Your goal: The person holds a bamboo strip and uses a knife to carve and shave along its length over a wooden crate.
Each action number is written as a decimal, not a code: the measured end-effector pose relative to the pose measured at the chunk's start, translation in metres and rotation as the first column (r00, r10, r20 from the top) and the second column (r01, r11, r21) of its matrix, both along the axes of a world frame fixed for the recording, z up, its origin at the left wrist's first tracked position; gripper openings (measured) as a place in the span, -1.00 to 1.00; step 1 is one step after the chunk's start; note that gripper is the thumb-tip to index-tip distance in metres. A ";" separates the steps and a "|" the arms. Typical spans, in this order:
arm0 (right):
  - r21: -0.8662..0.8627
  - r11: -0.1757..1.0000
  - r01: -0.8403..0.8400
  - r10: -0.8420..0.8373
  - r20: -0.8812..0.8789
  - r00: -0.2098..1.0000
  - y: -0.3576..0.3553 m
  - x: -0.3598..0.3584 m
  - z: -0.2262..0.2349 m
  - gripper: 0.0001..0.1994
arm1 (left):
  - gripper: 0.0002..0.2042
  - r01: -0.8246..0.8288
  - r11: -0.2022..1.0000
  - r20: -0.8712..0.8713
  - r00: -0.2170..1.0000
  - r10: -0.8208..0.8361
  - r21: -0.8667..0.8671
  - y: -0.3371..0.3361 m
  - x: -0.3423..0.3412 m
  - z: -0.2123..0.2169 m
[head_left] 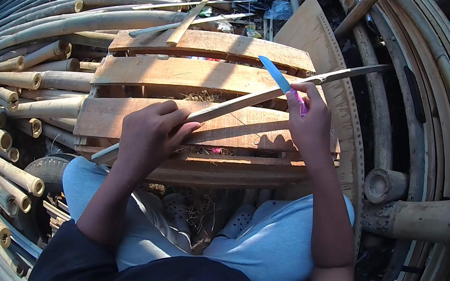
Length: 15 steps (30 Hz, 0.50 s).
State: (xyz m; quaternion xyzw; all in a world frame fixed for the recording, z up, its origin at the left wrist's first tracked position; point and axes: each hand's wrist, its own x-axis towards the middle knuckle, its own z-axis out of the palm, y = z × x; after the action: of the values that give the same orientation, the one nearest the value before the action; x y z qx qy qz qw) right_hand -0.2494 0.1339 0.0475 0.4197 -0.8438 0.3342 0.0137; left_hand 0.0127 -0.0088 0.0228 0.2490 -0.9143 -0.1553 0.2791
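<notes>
Wooden strip [237, 104] and knife [273, 73] over a slatted table [147, 71]. The strip slants from the front left corner to beyond the right edge. Fingers of the left hand [154, 131] grip the strip; those of the right hand [310, 120] clasp the knife, its blade over the strip. The strip is already narrow and whole; how much cutting remains cannot be told.

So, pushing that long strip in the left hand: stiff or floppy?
The strip is probably fairly stiff: it reaches past the right hand without obvious sag. Likely light, being slender for its length. Its unheld far end might swing.
</notes>
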 end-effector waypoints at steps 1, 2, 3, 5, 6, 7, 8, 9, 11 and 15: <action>-0.007 1.000 -0.008 0.007 -0.055 0.998 -0.001 -0.002 0.000 -0.78 | -0.78 -0.007 0.999 -0.015 1.000 0.006 -0.033 0.000 -0.001 0.000; 0.050 0.995 0.086 -0.079 -0.134 0.988 -0.003 -0.001 0.008 -0.81 | -0.77 -0.014 0.998 -0.031 0.999 0.012 -0.065 -0.001 -0.001 -0.001; 0.055 0.994 0.089 -0.081 -0.137 0.987 -0.005 0.003 0.004 -0.81 | -0.77 -0.011 0.998 -0.033 0.999 0.009 -0.059 -0.002 -0.001 -0.001; -0.033 0.992 0.122 -0.125 -0.119 0.985 -0.010 0.014 -0.008 -0.82 | -0.75 -0.002 0.997 -0.017 1.000 0.001 -0.072 -0.004 0.000 -0.003; -0.049 0.995 0.084 -0.090 -0.139 0.986 -0.010 0.019 -0.007 -0.84 | -0.75 -0.002 0.998 -0.018 1.000 0.001 -0.068 -0.004 0.002 -0.005; -0.047 0.995 0.084 -0.089 -0.143 0.986 -0.010 0.014 -0.006 -0.84 | -0.75 0.000 0.997 -0.016 1.000 -0.001 -0.071 -0.006 0.005 -0.006; -0.074 0.994 0.080 -0.085 -0.074 0.994 -0.008 0.005 -0.005 -0.86 | -0.75 0.000 0.997 -0.013 1.000 -0.001 -0.075 -0.007 0.006 -0.007; -0.101 0.992 0.077 -0.078 -0.003 0.997 -0.008 0.001 -0.003 -0.87 | -0.75 -0.002 0.997 -0.017 1.000 0.000 -0.073 -0.007 0.006 -0.006; -0.063 0.989 0.136 -0.135 0.018 0.991 -0.008 0.008 -0.001 -0.87 | -0.75 0.010 0.998 -0.017 1.000 -0.011 -0.060 -0.004 0.005 -0.003; -0.109 0.990 0.088 -0.090 -0.016 0.996 -0.004 -0.002 -0.004 -0.84 | -0.76 0.019 0.999 -0.013 1.000 -0.020 -0.042 -0.007 0.006 -0.004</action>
State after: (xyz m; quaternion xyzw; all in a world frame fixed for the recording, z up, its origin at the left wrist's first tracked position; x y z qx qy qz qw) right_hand -0.2516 0.1295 0.0437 0.3837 -0.8422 0.3740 0.0600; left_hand 0.0186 -0.0162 0.0188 0.2332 -0.9179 -0.1405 0.2888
